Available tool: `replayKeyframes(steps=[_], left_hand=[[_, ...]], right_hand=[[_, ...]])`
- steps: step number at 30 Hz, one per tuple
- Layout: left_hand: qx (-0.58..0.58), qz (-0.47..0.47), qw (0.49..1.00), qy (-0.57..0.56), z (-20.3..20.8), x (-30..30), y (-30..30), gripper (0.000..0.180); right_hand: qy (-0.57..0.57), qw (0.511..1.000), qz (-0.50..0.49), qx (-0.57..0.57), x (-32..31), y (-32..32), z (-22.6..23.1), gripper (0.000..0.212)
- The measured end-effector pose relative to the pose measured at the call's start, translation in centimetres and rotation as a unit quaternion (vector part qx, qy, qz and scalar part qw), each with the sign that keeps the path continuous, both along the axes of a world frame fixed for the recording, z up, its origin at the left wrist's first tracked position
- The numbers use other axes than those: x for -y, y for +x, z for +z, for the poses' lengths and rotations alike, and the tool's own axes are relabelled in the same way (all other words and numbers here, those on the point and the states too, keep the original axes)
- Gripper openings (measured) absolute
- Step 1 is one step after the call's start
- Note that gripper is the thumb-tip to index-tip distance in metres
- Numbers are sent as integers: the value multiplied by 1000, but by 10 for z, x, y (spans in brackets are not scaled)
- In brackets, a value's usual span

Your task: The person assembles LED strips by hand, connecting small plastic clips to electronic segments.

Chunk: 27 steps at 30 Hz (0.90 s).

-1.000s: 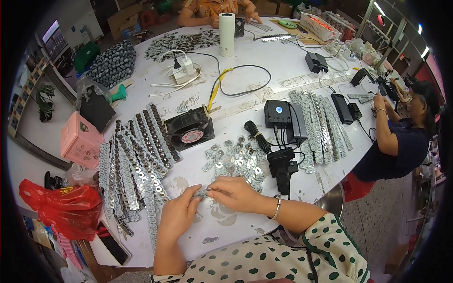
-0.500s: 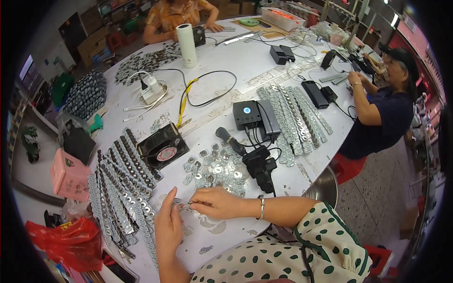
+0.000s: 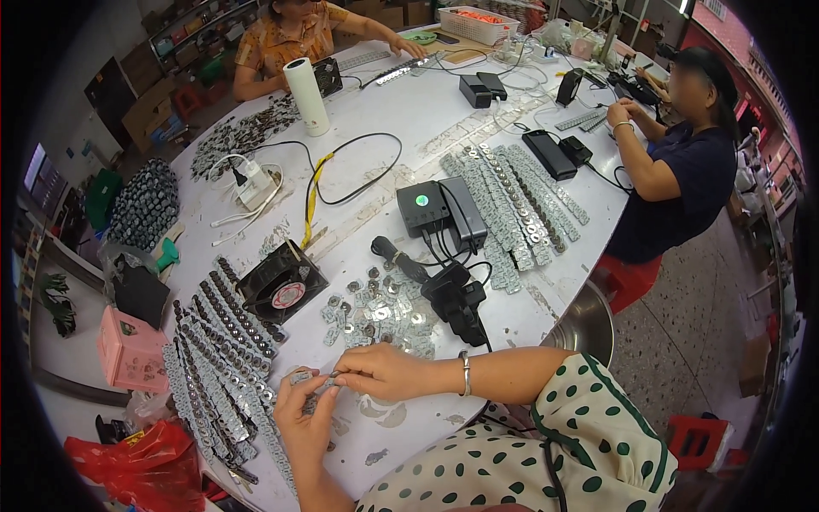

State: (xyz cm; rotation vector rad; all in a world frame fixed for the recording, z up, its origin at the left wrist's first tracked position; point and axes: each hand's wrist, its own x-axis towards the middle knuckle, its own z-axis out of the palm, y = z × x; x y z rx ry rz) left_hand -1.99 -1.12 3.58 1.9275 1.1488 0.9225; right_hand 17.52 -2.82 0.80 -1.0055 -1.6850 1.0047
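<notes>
My left hand (image 3: 304, 420) and my right hand (image 3: 381, 372) meet at the table's near edge. Their fingertips pinch a small grey piece (image 3: 331, 382) between them, mostly covered by the fingers. Another grey bit (image 3: 300, 376) shows at my left fingers. Just beyond my hands lies a loose heap of small pale-grey pieces with shiny metal discs (image 3: 388, 311). To the left, long strips of such pieces (image 3: 223, 363) lie side by side in a fan, some with dark discs. A black box fan (image 3: 283, 280) stands between strips and heap.
Past the heap are a black power box (image 3: 424, 207), adapters (image 3: 455, 299) and cables. More strips (image 3: 516, 205) lie to the right. A white cylinder (image 3: 307, 96) and a power strip (image 3: 255, 186) stand farther back. Two people sit across the table. A red bag (image 3: 141, 461) is at left.
My left fingers, stretched upright before, have curled in to pinch beside my right fingertips. The whole view has shifted slightly. The person at the far side has reached out over the strips there.
</notes>
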Motion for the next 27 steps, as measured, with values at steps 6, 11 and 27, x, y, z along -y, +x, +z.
replayKeyframes(steps=[6,11,27], left_hand=[[10,20,1000,10,0,3,3,16],[5,14,1000,0,0,1,4,15],[-8,-21,999,-28,-4,1,-11,18]], right_hand=[[23,1000,-15,10,2,0,-5,19],[46,999,-17,23,0,2,-9,19],[9,990,-41,134,3,-6,7,21]])
